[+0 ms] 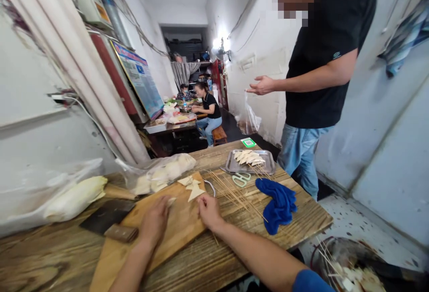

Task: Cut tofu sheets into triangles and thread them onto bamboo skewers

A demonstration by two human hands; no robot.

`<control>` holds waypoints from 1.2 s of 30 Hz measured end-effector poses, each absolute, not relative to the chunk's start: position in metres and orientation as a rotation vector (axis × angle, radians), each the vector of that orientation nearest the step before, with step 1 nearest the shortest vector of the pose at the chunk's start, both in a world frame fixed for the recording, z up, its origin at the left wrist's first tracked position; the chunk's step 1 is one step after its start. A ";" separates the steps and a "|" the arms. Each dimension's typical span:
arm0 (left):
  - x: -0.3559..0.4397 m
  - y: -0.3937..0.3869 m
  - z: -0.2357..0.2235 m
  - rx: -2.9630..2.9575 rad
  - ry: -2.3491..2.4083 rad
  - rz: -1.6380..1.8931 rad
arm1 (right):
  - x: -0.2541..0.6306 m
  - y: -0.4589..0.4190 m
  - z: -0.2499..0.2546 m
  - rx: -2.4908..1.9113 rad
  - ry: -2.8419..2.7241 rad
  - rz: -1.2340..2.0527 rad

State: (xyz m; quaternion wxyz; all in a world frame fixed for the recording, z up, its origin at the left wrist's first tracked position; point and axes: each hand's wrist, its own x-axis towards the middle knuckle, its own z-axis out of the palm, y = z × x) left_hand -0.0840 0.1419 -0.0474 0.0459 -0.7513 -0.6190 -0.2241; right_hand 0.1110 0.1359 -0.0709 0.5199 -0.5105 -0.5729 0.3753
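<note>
My left hand (156, 218) is closed over the wooden cutting board (182, 218), pinching a pale thin slice (171, 202) whose tip shows at the fingertips. At the board's right edge my right hand (208, 210) is closed in a pinch. A bamboo skewer (215, 238) pokes out below that hand, mostly hidden by it. Several triangular pale slices (195, 190) lie on the board just beyond the right fingers. Left of my left hand, a cleaver (107, 216) with a wooden handle rests partly on the board.
Loose skewers (231, 189), green-handled scissors (241, 179) and a blue cloth (276, 202) lie to the right. A metal tray (229, 164) behind holds skewered slices. Plastic bags (167, 169) stand left. One person (321, 68) stands at right; others sit farther back. A bin (355, 265) is below right.
</note>
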 end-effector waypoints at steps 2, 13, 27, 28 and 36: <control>-0.087 0.141 -0.045 -2.218 -2.045 -0.647 | 0.111 0.136 -0.071 -1.225 -1.378 0.889; -0.089 0.140 -0.044 -2.311 -2.111 -0.779 | 0.107 0.141 -0.081 -1.181 -1.318 0.905; -0.070 0.127 -0.056 -1.786 -2.557 -2.578 | 0.113 0.139 -0.076 -1.163 -1.443 0.891; -0.068 0.126 -0.057 -1.642 -2.524 -2.717 | 0.113 0.138 -0.075 -1.158 -1.456 0.892; -0.057 0.127 -0.045 -1.236 -2.271 -3.434 | 0.115 0.134 -0.069 -1.124 -1.558 0.883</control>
